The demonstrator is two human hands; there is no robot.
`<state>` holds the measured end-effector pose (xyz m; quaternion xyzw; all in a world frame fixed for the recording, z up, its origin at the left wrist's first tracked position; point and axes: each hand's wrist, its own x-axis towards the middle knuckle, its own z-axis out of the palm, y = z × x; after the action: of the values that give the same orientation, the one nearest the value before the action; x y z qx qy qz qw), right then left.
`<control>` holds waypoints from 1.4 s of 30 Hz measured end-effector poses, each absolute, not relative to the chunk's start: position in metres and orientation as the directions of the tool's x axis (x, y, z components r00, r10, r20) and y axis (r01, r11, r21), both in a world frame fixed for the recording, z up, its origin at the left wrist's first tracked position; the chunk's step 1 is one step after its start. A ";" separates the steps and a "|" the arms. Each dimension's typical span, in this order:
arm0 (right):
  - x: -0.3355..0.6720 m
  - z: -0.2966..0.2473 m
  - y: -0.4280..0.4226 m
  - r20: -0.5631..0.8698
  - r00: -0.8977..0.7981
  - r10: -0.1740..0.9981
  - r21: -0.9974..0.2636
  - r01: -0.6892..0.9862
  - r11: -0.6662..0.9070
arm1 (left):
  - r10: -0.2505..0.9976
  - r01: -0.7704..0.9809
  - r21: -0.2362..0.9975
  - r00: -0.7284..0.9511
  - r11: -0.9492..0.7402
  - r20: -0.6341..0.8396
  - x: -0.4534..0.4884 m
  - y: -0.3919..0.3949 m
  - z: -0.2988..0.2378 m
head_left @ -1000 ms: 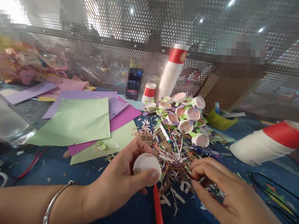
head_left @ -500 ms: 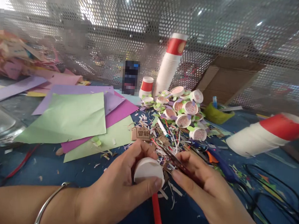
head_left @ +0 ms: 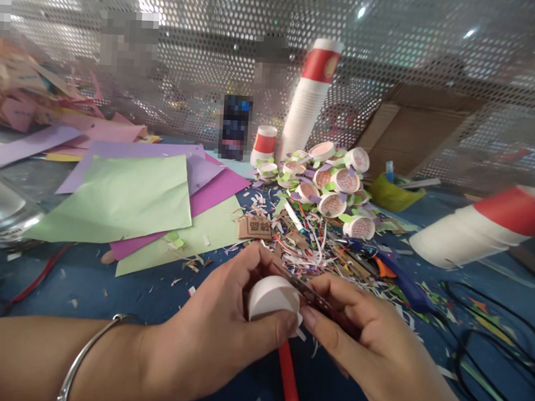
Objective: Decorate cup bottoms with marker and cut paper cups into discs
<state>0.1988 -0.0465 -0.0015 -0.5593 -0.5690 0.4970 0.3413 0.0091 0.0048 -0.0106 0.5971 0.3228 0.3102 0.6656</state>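
My left hand (head_left: pixel 225 324) curls around the white round base of a paper cup (head_left: pixel 274 296), thumb pressed across its near face. A red strip (head_left: pixel 290 378) hangs below the cup base; where it joins is hidden. Closed around a slim dark bladed tool (head_left: pixel 322 304) is my right hand (head_left: pixel 367 343). The tool's tip lies against the far right edge of the cup base, near my left fingertips; my fingers hide its handle, so I cannot tell its exact kind.
Beyond my hands lie paper scraps (head_left: pixel 310 250) and a pile of decorated cup bottoms (head_left: pixel 334 180). Stacked cups (head_left: pixel 308 107) lean on the mesh partition. Colored sheets (head_left: pixel 133 199) lie left. A cup stack (head_left: pixel 476 229), a blue-handled tool (head_left: pixel 402 285) and a black cable (head_left: pixel 489 332) lie right.
My right hand has brought the dark tool closer, up against the cup base. The cup base in my left hand sits slightly further right. The whole view has tilted down slightly.
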 end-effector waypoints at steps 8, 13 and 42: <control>0.198 -0.005 -0.048 -0.132 -0.172 0.976 -0.952 0.295 -0.076 | 0.783 -0.017 0.998 0.621 0.059 -0.036 0.009 0.003 -0.015; 0.199 -0.003 -0.049 -0.124 -0.183 0.975 -0.951 0.303 -0.064 | 0.711 0.041 0.977 0.679 0.210 -0.181 0.009 0.005 -0.012; 0.210 -0.001 -0.056 0.100 -0.055 0.994 -0.797 0.594 0.112 | 0.820 -0.288 0.927 0.571 0.242 -0.037 0.011 0.007 -0.011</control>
<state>0.2098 -0.0561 -0.0009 -0.5977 -0.6639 0.2942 0.3398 0.0114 0.0065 -0.0105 0.4886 0.2724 0.3745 0.7395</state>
